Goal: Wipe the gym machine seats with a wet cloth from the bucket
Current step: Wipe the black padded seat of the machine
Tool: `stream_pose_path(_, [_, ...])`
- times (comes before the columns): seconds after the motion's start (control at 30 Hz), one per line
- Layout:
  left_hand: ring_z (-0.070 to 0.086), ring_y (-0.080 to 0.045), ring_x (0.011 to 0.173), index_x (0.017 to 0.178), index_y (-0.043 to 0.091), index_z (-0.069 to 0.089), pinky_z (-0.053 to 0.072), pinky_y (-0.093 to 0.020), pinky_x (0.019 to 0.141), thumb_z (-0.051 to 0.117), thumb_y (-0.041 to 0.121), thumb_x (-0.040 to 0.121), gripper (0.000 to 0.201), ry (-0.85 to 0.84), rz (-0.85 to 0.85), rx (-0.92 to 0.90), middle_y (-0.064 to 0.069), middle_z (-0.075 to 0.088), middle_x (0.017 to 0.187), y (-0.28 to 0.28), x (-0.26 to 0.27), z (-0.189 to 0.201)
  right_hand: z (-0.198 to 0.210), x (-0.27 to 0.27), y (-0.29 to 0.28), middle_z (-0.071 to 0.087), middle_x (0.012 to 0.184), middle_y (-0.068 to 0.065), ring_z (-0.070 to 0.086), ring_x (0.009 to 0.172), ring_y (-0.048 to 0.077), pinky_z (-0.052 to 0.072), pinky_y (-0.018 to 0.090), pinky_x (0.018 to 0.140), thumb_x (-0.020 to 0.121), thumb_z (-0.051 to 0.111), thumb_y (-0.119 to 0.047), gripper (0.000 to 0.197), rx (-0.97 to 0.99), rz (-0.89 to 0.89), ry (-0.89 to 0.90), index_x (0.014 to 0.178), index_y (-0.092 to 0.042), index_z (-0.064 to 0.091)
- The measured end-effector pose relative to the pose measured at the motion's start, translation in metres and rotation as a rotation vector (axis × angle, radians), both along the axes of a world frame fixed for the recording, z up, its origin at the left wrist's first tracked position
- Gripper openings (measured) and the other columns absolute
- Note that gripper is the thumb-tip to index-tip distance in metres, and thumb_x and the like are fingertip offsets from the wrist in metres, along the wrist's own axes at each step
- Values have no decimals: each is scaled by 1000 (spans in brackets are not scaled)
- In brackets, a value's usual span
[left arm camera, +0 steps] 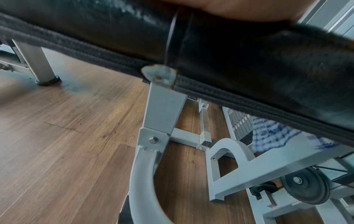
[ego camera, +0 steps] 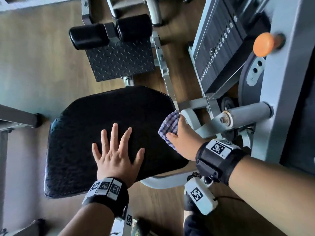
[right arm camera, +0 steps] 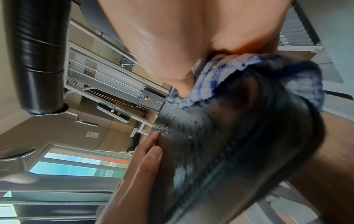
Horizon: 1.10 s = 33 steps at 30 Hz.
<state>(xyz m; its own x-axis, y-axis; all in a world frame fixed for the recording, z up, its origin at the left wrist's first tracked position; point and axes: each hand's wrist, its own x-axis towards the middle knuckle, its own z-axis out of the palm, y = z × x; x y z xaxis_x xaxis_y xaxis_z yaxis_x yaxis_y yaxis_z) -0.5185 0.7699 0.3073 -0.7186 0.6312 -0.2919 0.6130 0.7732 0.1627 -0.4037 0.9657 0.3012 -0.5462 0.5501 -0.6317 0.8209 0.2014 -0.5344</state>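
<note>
Black padded seat (ego camera: 105, 133) lies under both hands. Left hand (ego camera: 117, 157) rests flat on it, fingers spread wide. Right hand (ego camera: 183, 138) grips checked cloth (ego camera: 170, 125) at seat's right edge; cloth bunched under fingers, thumb on top.

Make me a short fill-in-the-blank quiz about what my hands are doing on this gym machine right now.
1. The left hand lies flat with fingers ____ on the black padded seat.
2. The blue-and-white checked cloth is held by the ____ hand.
3. The cloth sits at the seat's ____ edge.
4. The round knob on the grey machine frame is ____ in colour.

Missing words: spread; right; right; orange
</note>
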Motion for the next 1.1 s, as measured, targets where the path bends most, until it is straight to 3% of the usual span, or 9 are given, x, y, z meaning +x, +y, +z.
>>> stream_pose_path(0.1, [-6, -26, 156, 154, 45, 17, 3, -59, 123, 33, 74, 89, 72, 3, -4, -5, 9, -3, 169, 1, 0, -1, -3, -37, 21, 56, 128, 17, 56, 114, 34, 44, 40, 94, 93, 53, -43, 57, 37, -88, -36, 132, -6, 32])
stream_pose_path(0.3, [-5, -26, 157, 154, 45, 19, 1, -58, 124, 31, 75, 88, 73, -1, 3, 0, 9, -2, 170, 0, 1, 0, 6, -97, 60, 56, 122, 14, 56, 107, 29, 39, 31, 83, 96, 54, -32, 37, 62, -57, -3, 125, -10, 46])
stream_pose_path(0.43, [-5, -26, 157, 154, 46, 18, 2, -58, 124, 35, 74, 89, 73, -1, 1, -2, 9, -3, 170, -1, 1, 0, 10, -50, 39, 63, 107, 5, 60, 95, 26, 43, 30, 79, 92, 59, -31, 31, -2, -57, 42, 114, -13, 47])
stream_pose_path(0.53, [-5, -26, 157, 154, 45, 18, 2, -58, 124, 35, 74, 88, 74, -9, 2, 0, 9, -3, 170, -1, 1, 0, 8, 9, 8, 60, 84, -3, 55, 67, 13, 43, 30, 61, 91, 60, -33, 24, -173, -78, 80, 105, -20, 44])
stream_pose_path(0.6, [-5, -26, 157, 154, 45, 19, 3, -58, 124, 33, 74, 88, 74, -9, 0, 8, 8, -1, 170, -1, 1, 1, 6, 31, -8, 62, 86, -3, 54, 66, 13, 40, 27, 57, 92, 58, -36, 25, -205, -96, 61, 108, -21, 45])
stream_pose_path(0.77, [-4, -26, 157, 154, 44, 21, 3, -59, 123, 33, 74, 87, 74, -8, -4, 10, 7, 0, 170, -1, 0, 1, 7, -6, 7, 59, 57, -7, 53, 45, 8, 39, 18, 40, 93, 58, -34, 23, -189, -159, 60, 80, -16, 53])
stream_pose_path(0.93, [-5, -26, 157, 155, 44, 20, 2, -58, 124, 32, 74, 88, 73, 0, -7, 1, 7, 0, 170, -1, 0, 0, 2, -65, 43, 68, 96, 10, 63, 85, 27, 46, 30, 66, 92, 59, -38, 31, -2, -114, 17, 99, -8, 58])
stream_pose_path(1.03, [-4, -26, 157, 155, 43, 21, 3, -58, 124, 32, 73, 89, 73, 8, -5, 7, 7, 1, 170, -1, 0, 0, 6, -80, 52, 67, 93, 7, 64, 83, 25, 38, 25, 61, 93, 59, -32, 20, 14, -86, 12, 85, -14, 55])
stream_pose_path(1.1, [-3, -26, 157, 154, 43, 21, 4, -58, 124, 32, 73, 88, 73, 11, -1, 10, 8, 1, 170, -1, 1, 0, 11, -80, 52, 63, 99, 6, 63, 92, 26, 37, 26, 68, 94, 58, -29, 16, 69, -88, 23, 97, -14, 53])
